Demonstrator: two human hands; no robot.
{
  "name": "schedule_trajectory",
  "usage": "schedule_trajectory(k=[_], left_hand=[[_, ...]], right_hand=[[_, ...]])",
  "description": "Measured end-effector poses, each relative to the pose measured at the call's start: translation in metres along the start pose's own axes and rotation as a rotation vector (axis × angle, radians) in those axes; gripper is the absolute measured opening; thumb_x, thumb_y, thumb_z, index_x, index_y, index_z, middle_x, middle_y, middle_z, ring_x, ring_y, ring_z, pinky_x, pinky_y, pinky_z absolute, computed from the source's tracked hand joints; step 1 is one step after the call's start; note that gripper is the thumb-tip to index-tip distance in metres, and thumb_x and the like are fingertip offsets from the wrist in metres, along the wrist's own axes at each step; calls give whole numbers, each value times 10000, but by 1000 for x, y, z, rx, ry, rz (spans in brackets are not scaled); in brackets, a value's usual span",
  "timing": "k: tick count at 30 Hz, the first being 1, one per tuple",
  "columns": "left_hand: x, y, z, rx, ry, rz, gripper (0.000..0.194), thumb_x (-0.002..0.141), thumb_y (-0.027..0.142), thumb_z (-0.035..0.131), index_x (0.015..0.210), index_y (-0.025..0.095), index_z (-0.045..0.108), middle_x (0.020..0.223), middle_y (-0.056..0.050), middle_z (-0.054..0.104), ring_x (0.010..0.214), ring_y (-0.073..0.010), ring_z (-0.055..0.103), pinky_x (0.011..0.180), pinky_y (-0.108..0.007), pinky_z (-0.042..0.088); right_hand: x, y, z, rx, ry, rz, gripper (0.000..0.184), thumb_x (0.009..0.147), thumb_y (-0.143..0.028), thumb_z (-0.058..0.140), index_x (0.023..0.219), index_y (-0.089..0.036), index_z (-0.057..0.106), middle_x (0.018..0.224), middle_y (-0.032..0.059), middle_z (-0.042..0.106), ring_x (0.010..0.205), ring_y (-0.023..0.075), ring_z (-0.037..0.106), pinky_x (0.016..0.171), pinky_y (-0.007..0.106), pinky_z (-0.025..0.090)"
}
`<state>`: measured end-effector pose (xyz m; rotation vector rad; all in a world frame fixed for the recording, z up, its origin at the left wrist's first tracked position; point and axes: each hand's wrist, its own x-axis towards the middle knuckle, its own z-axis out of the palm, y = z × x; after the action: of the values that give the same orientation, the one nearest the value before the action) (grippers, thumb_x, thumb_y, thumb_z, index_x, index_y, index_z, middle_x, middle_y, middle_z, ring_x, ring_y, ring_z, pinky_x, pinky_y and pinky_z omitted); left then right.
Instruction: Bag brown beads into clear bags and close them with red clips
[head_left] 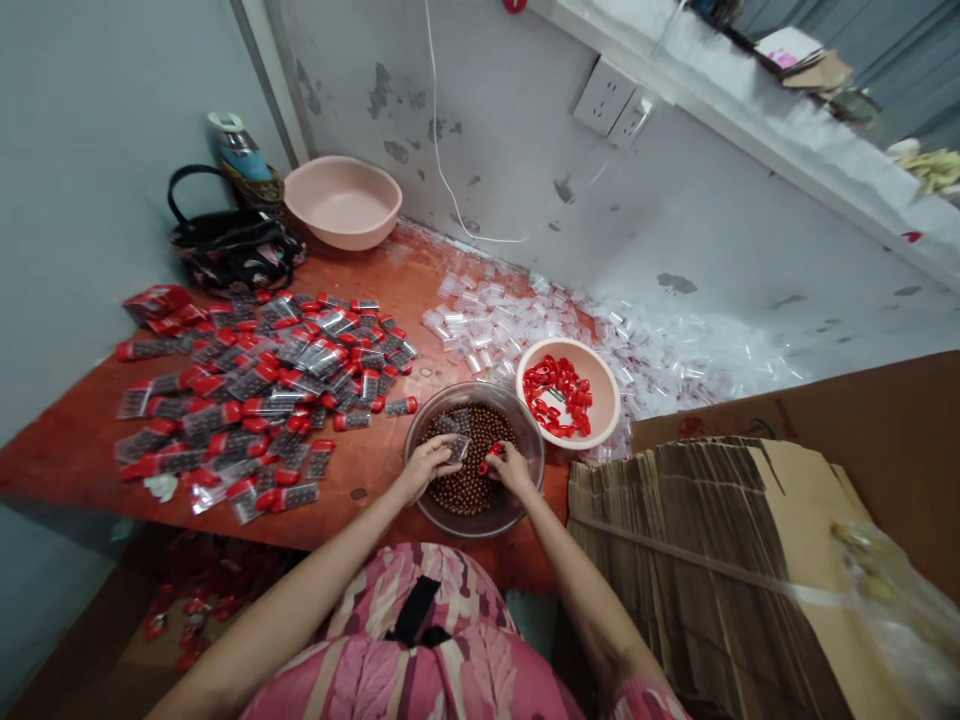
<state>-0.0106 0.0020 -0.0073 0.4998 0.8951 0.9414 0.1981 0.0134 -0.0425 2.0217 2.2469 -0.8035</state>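
Note:
My left hand (430,468) is closed on a small clear plastic case (457,449) over the left side of a see-through bowl (534,492). Bronze-brown beads (466,495) fill much of that bowl. Over its right side, my right hand (513,468) pinches a red plastic cap (490,458), partly hidden by the fingers. The case and the cap are apart. Just behind to the right, a pale round basin (613,405) holds more red caps (556,395).
Many filled red-capped cases (277,385) are heaped at left. Clear empty cases (525,310) spread along the wall. A pink basin (345,225), a black handbag (232,245) and a blue bottle (241,150) stand at the back. Strapped flattened cardboard (675,540) is at right.

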Motion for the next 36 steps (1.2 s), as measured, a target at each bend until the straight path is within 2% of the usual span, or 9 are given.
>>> schedule_trajectory(k=[5, 10, 13, 16, 19, 24, 27, 31, 36], left_hand=[[-1, 2, -1, -52, -14, -22, 383, 659, 175, 547, 1040, 146, 573, 976, -90, 648, 934, -239, 591, 827, -434, 460], [-2, 4, 0, -66, -28, -18, 415, 661, 174, 519, 1073, 129, 557, 978, -111, 655, 926, -252, 604, 839, -445, 443], [-3, 5, 1, -77, -30, -15, 406, 665, 174, 517, 1066, 126, 562, 989, -116, 652, 916, -252, 611, 842, -445, 442], [-3, 5, 0, -92, -21, -20, 371, 664, 171, 556, 1033, 133, 583, 983, -109, 654, 897, -250, 619, 831, -436, 455], [-3, 4, -1, -99, -8, -10, 348, 668, 181, 601, 1014, 148, 596, 1012, -96, 644, 919, -241, 611, 843, -418, 457], [-3, 1, -3, -108, -5, 19, 408, 631, 167, 663, 1035, 149, 601, 1036, -91, 637, 979, -236, 578, 882, -422, 440], [-2, -2, -2, -93, 0, 19, 413, 611, 157, 681, 1019, 151, 615, 988, -66, 653, 955, -215, 583, 895, -419, 433], [0, -3, -2, -91, 0, 21, 402, 598, 150, 683, 996, 151, 627, 989, -65, 652, 956, -216, 581, 898, -412, 432], [0, 0, -4, -109, 15, 45, 349, 627, 156, 651, 974, 168, 617, 1015, -66, 639, 975, -217, 579, 882, -400, 441]], right_hand=[[-6, -1, -12, -133, -13, -42, 334, 816, -173, 427, 1148, -136, 423, 986, 134, 583, 873, 200, 575, 708, 292, 425], [-2, -7, -28, -247, -149, -361, 262, 855, -162, 385, 1078, -228, 507, 1178, 63, 495, 1114, 173, 391, 896, 313, 318], [6, -11, -29, -313, -204, -466, 190, 863, -188, 400, 927, -195, 579, 1061, 67, 555, 1057, 175, 405, 886, 316, 306], [13, -13, -25, -367, -196, -482, 196, 869, -191, 395, 874, -177, 591, 932, 78, 588, 981, 182, 434, 848, 313, 315], [14, -12, -21, -400, -148, -443, 181, 861, -243, 428, 936, -168, 574, 903, 86, 596, 945, 197, 452, 821, 319, 323], [11, -6, -22, -410, -56, -334, 315, 851, -293, 442, 1116, -127, 478, 1007, 134, 564, 936, 231, 469, 782, 350, 344], [8, -11, -20, -378, -72, -370, 255, 884, -241, 361, 1063, -139, 510, 1010, 119, 566, 939, 206, 474, 808, 328, 343], [1, -30, -1, -315, -177, -495, 181, 855, -190, 415, 861, -163, 593, 878, 71, 618, 864, 159, 517, 793, 252, 367], [-6, -42, 19, -232, -161, -472, 176, 802, -103, 445, 826, -112, 619, 846, 112, 640, 819, 178, 555, 720, 256, 406]])
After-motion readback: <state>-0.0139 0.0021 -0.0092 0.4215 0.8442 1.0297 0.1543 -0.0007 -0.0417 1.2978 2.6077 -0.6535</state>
